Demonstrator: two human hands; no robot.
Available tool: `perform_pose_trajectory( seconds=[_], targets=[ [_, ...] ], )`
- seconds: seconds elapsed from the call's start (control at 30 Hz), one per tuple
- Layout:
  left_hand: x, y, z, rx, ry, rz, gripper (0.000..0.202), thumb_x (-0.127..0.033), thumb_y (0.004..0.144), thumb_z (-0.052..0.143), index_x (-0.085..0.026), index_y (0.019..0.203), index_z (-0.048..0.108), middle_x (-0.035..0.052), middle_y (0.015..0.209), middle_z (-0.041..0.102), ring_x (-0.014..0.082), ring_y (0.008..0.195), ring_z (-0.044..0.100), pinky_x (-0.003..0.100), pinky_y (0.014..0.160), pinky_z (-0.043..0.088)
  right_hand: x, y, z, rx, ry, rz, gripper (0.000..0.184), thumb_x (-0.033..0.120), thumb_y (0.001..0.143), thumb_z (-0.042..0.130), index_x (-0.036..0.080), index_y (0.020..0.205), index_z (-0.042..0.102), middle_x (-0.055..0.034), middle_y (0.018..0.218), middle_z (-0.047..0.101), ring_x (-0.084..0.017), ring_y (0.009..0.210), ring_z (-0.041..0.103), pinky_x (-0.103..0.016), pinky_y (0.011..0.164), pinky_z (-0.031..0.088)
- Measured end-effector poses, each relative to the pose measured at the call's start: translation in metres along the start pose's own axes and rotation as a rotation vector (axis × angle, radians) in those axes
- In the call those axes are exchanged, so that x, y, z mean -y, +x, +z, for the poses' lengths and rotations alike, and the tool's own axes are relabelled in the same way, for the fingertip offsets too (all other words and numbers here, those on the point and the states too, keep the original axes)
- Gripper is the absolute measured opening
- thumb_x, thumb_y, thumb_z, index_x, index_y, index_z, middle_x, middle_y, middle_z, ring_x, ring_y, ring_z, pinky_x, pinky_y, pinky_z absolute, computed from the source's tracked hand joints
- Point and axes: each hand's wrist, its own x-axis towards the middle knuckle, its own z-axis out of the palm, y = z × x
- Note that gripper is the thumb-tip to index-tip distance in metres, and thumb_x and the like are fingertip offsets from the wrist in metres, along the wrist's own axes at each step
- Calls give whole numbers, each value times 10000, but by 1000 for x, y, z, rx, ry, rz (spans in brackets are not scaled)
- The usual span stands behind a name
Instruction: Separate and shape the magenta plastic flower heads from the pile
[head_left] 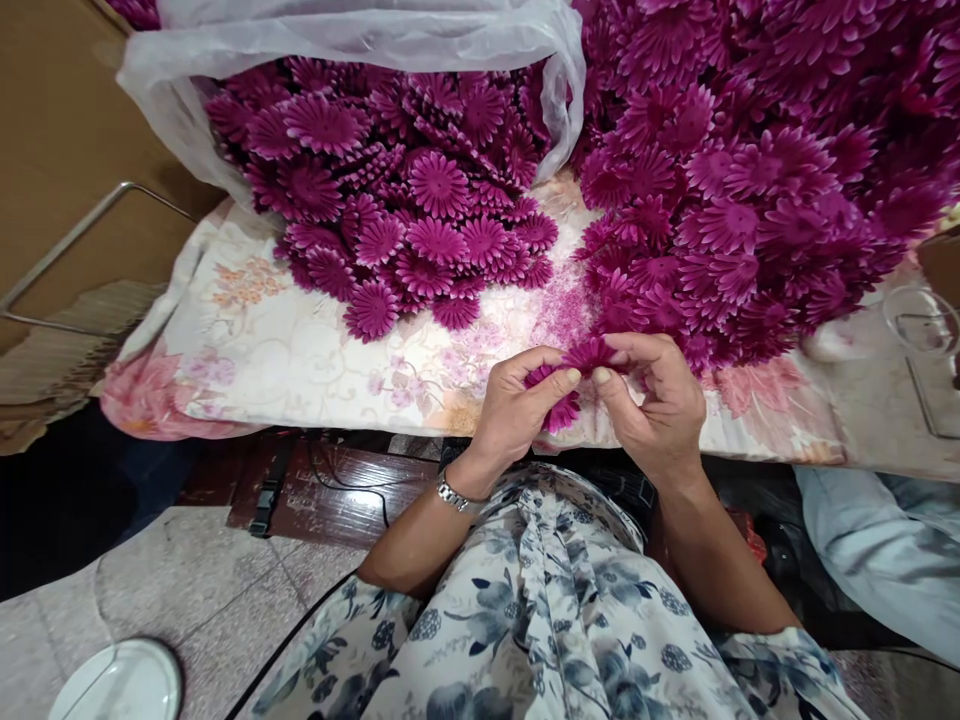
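Close to the table's front edge, both of my hands meet over magenta artificial flower pieces. My left hand (517,400), with a metal watch at its wrist, is closed, thumb and fingers pinching flower petals (561,410). Facing it, my right hand (658,405) pinches the edge of a magenta petal layer (588,353) between thumb and forefinger. Fingers cover part of these pieces, so I cannot tell how many layers they hold. Behind my left hand lies a heap of loose flower layers (439,185), spilling out of a clear plastic bag (337,42).
A larger pile of magenta flowers (739,225) fills the right of the table. The floral tablecloth (300,370) carries pink specks between the heaps. Cardboard (67,110) stands at the left. Another person's leg (874,540) is at the right. A white round object (120,685) sits on the floor.
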Motion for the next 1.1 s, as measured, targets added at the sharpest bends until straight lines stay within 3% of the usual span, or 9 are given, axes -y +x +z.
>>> perform_pose_trajectory(
  seconds=[0.1,0.27,0.5,0.73,0.87,0.97,1.1],
  targets=[
    [-2,-1,0,15,38,62,205,-342,656,775,-170,682,665,-34,621,592,64,527,516,176,513,433,-3,1,0,33,178,135,531,344,758,696,229,1234,493,-51,1032,593,-158,908,582,-327,815,502],
    [-2,-3,-1,98,121,72,159,-318,716,732,-171,730,673,-24,654,587,74,554,520,186,524,428,-3,2,-4,133,315,198,133,292,787,674,193,817,591,4,817,571,-114,751,562,-260,682,472],
    [0,-1,-1,135,100,51,178,-324,711,739,-180,804,691,-21,679,605,73,580,520,186,565,431,-1,-1,-5,60,170,131,94,253,828,617,182,772,588,17,719,582,-96,649,546,-231,580,418],
    [1,-1,4,87,79,38,180,-320,682,743,-169,679,644,-34,600,555,66,524,453,185,508,370,0,-2,-7,65,2,12,197,240,903,474,191,717,514,16,669,507,-98,612,495,-236,576,387],
    [1,-2,5,35,95,34,131,-257,699,693,-169,634,620,-51,540,488,57,482,390,189,472,305,0,-3,-7,93,-106,-13,219,238,925,404,194,742,517,-5,684,514,-117,640,512,-252,604,412],
    [0,-1,2,-29,82,62,103,-214,684,675,-172,610,616,-49,542,478,60,487,377,192,471,291,-2,-4,-12,-2,-160,3,215,239,924,414,191,784,571,-22,714,581,-129,678,568,-256,617,443],
    [-2,-1,-4,-77,63,76,93,-201,681,681,-177,613,621,-54,535,483,49,462,378,179,449,288,-13,-10,-37,-135,-207,89,188,273,889,515,215,1025,631,-44,907,676,-145,779,629,-278,693,497]
  ],
)
